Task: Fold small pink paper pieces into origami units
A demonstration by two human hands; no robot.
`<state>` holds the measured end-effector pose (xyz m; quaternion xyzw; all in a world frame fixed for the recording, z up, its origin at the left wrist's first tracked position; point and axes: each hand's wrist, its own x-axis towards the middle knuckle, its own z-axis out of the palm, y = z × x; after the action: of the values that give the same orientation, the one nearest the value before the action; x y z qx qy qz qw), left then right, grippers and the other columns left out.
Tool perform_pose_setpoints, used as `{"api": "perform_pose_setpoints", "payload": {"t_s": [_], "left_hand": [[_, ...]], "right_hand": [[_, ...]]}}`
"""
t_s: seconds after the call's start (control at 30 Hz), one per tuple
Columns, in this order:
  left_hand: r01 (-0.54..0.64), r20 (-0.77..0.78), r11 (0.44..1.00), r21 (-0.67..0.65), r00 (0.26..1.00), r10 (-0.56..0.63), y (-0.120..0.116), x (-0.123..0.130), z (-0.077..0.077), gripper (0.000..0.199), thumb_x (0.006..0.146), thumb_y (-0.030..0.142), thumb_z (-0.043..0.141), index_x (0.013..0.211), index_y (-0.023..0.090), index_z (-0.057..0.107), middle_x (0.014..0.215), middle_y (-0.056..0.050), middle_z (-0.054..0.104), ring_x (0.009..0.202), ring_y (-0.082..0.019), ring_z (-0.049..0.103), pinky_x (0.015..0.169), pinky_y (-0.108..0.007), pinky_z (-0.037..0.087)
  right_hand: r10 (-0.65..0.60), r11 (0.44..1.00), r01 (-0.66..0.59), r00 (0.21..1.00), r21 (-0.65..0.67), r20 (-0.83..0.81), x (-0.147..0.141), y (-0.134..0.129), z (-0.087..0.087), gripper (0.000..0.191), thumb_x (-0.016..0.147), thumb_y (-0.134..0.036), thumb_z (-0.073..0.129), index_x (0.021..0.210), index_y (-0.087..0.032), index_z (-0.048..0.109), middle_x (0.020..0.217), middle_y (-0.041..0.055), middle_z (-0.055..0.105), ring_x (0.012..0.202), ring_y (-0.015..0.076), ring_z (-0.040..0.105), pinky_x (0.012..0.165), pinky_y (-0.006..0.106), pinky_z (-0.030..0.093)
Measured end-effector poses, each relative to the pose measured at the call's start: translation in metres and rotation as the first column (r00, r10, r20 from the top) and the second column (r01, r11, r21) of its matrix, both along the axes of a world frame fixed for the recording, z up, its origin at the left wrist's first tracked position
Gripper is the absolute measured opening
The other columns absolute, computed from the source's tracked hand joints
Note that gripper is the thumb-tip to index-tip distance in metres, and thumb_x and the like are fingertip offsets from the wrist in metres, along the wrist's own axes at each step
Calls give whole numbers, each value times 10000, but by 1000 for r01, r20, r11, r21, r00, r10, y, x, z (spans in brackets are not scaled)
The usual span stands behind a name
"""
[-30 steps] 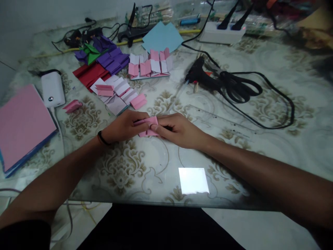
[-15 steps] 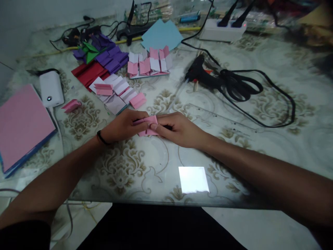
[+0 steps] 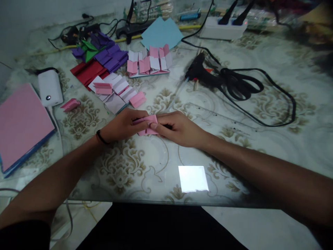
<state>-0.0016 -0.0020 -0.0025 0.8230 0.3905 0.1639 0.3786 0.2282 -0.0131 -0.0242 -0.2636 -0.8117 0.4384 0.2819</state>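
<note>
A small folded piece of pink paper (image 3: 151, 121) is pinched between both hands near the middle of the table. My left hand (image 3: 127, 123), with a dark band at its wrist, grips its left side, thumb on top. From the other side my right hand (image 3: 179, 128) holds it, thumb pressed on the paper and fingers behind; the fingertips are partly hidden. Just beyond the left hand lies a group of white and pink folded paper pieces (image 3: 114, 99). A single pink folded piece (image 3: 70, 105) rests farther left.
A black glue gun (image 3: 205, 74) with a coiled cord lies at right, beside a clear ruler (image 3: 221, 115). Pink sheets (image 3: 23, 121) and a white power bank (image 3: 50, 88) are at left. Behind are purple folded paper (image 3: 113, 59), blue sheets (image 3: 161, 33) and a power strip (image 3: 221, 29).
Both hands keep their hold on the pink paper with hardly any movement. The view has shifted very slightly.
</note>
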Motion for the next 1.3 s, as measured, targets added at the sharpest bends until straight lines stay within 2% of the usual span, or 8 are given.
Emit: {"api": "perform_pose_setpoints", "payload": {"t_s": [0.7,0.97,1.3], "left_hand": [[-8,-12,1000,-5,1000,8,0,1,1,356,947,378,567,671,165,497,606,56,366,608,-87,362,581,-260,278],[-13,-21,1000,-7,1000,13,0,0,0,335,951,366,576,692,154,560,606,48,434,608,-91,394,581,-261,282],[-12,-15,1000,-10,1000,12,0,0,0,338,943,354,585,673,157,534,599,54,400,601,-86,378,577,-258,282]], "right_hand": [[-2,1000,2,1000,5,3,-1,0,-1,587,1082,-610,470,706,-166,545,671,-24,463,632,98,441,626,252,354],[-12,1000,12,1000,-1,11,0,0,0,602,1073,-648,451,717,-174,554,679,-17,486,642,106,450,637,252,372],[-14,1000,14,999,4,29,0,0,0,597,1073,-646,453,710,-179,534,688,-7,525,646,113,451,640,261,374]]}}
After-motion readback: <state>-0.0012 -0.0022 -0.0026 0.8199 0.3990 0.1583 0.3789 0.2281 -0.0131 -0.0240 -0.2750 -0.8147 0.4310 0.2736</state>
